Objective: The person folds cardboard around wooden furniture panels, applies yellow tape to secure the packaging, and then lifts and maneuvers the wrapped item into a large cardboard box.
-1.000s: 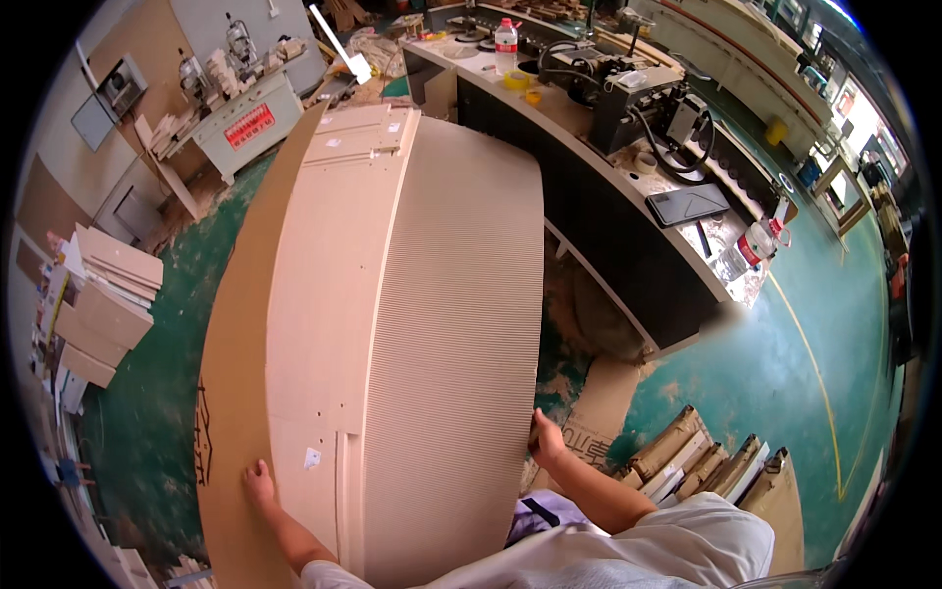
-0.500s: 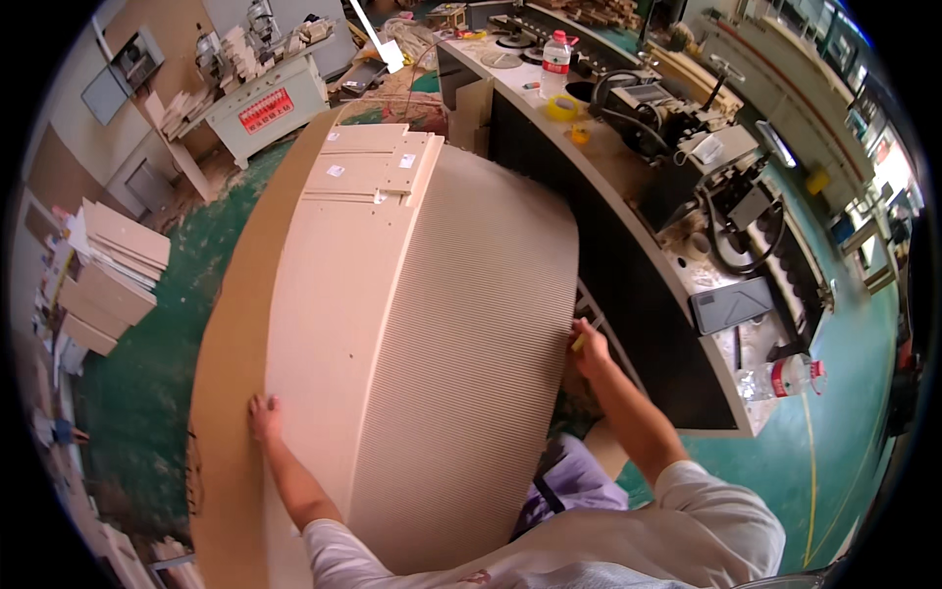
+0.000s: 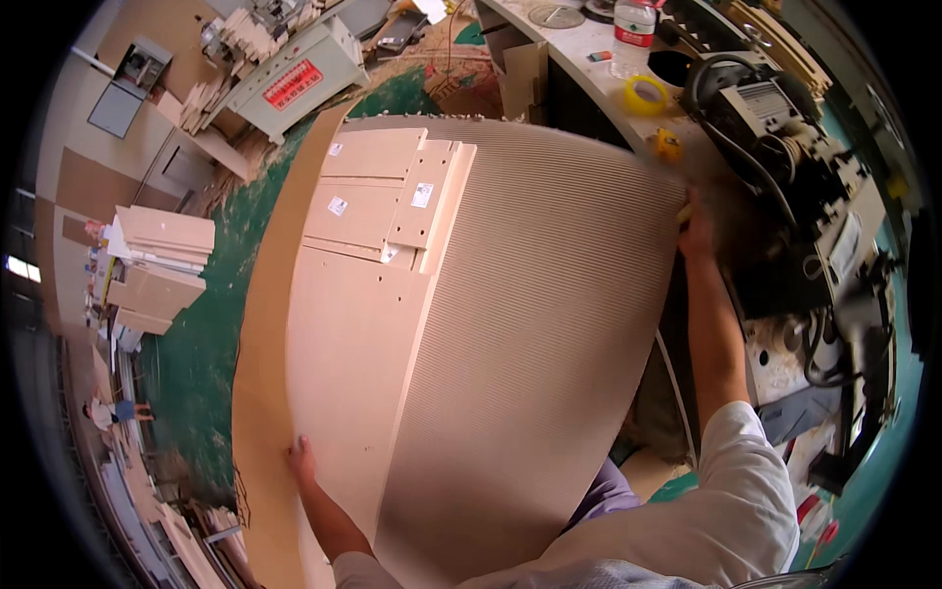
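At the left, a stack of flat pale wooden boards (image 3: 162,240) stands apart from the work, with a dust-streaked green floor (image 3: 186,383) between, so the side by the left hand seems the roomier one. Next comes a long strip of smooth brown cardboard (image 3: 265,324), its outer edge bowed by the lens. The person's left hand (image 3: 302,459) is at the line where this strip meets a long, flat, pale wooden panel (image 3: 353,344); its fingers are loosely spread, and whether they grip cannot be told. The hand was at that same line half a second ago. Shorter pale boards with white labels (image 3: 358,191) lie on the panel's far end.

Right of the panel spreads a grey-brown, finely ribbed cardboard sheet (image 3: 530,324), ragged along its far edge. The right hand (image 3: 697,231), lower on the sheet's right edge before, is now near its far corner, fingers apparently curled round a small yellow object (image 3: 684,212), too blurred to identify. The work thus seems to have shifted to that corner. There, a white-topped, dark-fronted bench (image 3: 579,54) is close, leaving the right arm little room.
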### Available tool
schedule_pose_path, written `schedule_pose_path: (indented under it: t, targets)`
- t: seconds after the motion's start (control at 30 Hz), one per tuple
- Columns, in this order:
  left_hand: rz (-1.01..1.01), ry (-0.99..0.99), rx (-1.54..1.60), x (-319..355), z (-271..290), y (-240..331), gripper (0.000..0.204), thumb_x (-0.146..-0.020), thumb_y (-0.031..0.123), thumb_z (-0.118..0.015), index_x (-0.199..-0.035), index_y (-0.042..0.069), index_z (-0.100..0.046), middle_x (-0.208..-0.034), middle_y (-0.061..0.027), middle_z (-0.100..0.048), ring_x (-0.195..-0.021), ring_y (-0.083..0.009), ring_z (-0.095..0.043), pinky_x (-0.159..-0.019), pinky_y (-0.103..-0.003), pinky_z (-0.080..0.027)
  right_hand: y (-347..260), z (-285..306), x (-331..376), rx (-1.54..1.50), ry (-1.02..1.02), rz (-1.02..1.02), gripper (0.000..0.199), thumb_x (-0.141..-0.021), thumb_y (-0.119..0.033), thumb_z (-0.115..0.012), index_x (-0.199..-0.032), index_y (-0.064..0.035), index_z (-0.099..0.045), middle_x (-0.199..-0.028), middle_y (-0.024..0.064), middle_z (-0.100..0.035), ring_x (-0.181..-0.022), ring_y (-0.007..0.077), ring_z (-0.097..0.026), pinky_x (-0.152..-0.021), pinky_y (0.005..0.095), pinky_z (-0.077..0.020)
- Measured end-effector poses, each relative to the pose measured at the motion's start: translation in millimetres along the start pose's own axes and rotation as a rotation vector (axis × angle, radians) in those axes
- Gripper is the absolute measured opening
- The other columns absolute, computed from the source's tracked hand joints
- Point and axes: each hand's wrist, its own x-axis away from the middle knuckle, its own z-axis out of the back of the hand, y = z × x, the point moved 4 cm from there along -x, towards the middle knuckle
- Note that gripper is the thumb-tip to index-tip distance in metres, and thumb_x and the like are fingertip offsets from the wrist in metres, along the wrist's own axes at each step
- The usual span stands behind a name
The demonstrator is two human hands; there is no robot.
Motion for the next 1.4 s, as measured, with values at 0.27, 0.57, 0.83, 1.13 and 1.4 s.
schedule_pose_path:
  t: [0.27, 0.57, 0.83, 1.13, 1.4]
  targets:
    - [0.224, -0.101, -0.047, -7, 6, 28, 0.096, -0.09, 0.072, -0.05, -0.144, -0.008, -0.046, -0.152, -0.0276, -0.043, -0.14, -0.0403, -0.043, -0.117, -0.045, -0.035, 69, -6, 86, -0.352, -0.011, -0.291, 0.058, -0.108, -0.046, -0.04, -0.145, -0.0027, -0.048, -0.132, 0.0123, -0.06, -0.12, 0.0252, -0.059, -0.096, 0.0394, -0.0531]
    - [0.137, -0.1, 0.031, -13, -8, 26, 0.097, -0.091, 0.073, -0.048, -0.146, -0.007, -0.045, -0.152, -0.0253, -0.044, -0.142, -0.0376, -0.042, -0.118, -0.043, -0.033, 203, -150, 424, -0.207, -0.172, -1.053, 0.048, -0.107, -0.041, -0.046, -0.135, -0.0037, -0.055, -0.132, 0.0122, -0.06, -0.117, 0.0251, -0.06, -0.095, 0.0372, -0.0521]
    - [-0.12, -0.412, -0.056, -18, 32, -32, 0.084, -0.095, 0.067, -0.047, -0.15, 0.004, -0.044, -0.157, -0.0185, -0.041, -0.145, -0.0337, -0.039, -0.118, -0.042, -0.032, 234, -300, 584, -0.145, -0.35, -1.247, 0.039, -0.107, -0.039, -0.049, -0.123, -0.0049, -0.06, -0.119, 0.0097, -0.063, -0.106, 0.0222, -0.062, -0.089, 0.0356, -0.0524]
    - [-0.306, -0.395, 0.317, -108, 43, -117, 0.05, -0.101, 0.036, -0.055, -0.143, 0.009, -0.053, -0.148, -0.0143, -0.051, -0.134, -0.0335, -0.05, -0.114, -0.043, -0.038, 388, -254, 585, -0.046, -0.004, -1.154, 0.031, -0.108, -0.032, -0.043, -0.119, -0.007, -0.059, -0.118, 0.0105, -0.065, -0.108, 0.0276, -0.064, -0.097, 0.0445, -0.0522]
    - [-0.319, -0.139, -0.015, -291, 74, -157, 0.079, -0.087, 0.05, -0.071, -0.152, 0.017, -0.04, -0.157, -0.0114, -0.04, -0.142, -0.0325, -0.041, -0.113, -0.063, -0.03, 418, -271, 588, -0.087, 0.17, -0.847, 0.037, -0.108, -0.032, -0.038, -0.122, -0.0042, -0.059, -0.123, 0.0117, -0.065, -0.113, 0.0307, -0.063, -0.101, 0.047, -0.0504]
